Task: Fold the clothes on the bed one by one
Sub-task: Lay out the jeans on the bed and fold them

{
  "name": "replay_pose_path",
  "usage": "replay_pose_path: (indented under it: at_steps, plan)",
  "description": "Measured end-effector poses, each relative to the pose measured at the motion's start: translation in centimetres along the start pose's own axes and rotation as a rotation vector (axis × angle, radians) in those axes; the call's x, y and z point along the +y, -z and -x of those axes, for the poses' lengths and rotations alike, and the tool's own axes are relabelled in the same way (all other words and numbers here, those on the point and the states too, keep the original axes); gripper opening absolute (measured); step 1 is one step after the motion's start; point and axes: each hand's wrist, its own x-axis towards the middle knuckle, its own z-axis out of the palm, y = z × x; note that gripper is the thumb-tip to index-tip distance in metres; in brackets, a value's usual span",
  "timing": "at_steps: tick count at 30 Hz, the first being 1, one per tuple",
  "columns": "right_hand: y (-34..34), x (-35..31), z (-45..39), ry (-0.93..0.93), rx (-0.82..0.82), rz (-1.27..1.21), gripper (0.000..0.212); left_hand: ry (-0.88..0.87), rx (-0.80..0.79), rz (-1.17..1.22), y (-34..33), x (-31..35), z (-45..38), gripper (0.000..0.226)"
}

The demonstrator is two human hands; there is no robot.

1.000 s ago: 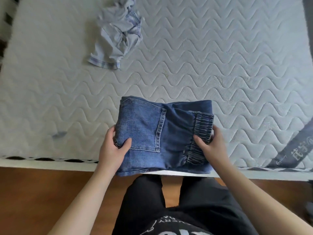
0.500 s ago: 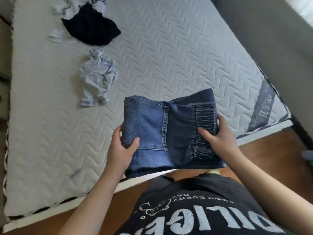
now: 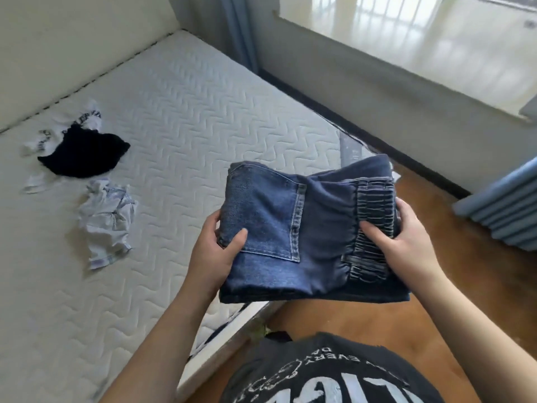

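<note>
Denim jeans, folded, held clear of bed w/ left hand grip pinching pocket edge, right hand grip clamped on waistband; recommend keeping stack level, set down flat, layers aligned.
</note>
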Motion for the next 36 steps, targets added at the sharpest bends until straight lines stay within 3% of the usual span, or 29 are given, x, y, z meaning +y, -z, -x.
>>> replay_pose_path:
  at_steps: [6, 12, 18, 30, 36]
  plan:
    - [11.4, 3.1, 1.9, -0.048, 0.165, -0.020, 0.061, -0.064, -0.176, 0.003, -10.4, 5.3, 1.4, 0.061]
    - [18.2, 5.0, 2.8, -0.107, 0.300, -0.055, 0.066, -0.101, -0.321, 0.005, -17.8, 9.2, 1.0, 0.052]
    - [21.2, 6.7, 0.1, -0.171, 0.363, -0.015, 0.079, -0.089, -0.446, 0.034, -24.0, 11.7, -2.2, 0.046]
    - [26.1, 7.7, -11.7, -0.233, 0.490, -0.001, 0.075, -0.134, -0.555, 0.000, -33.4, 16.2, -14.2, 0.057]
    - [29.0, 7.6, -16.4, -0.244, 0.550, -0.038, 0.071, -0.194, -0.599, -0.021, -37.6, 19.8, -18.5, 0.046]
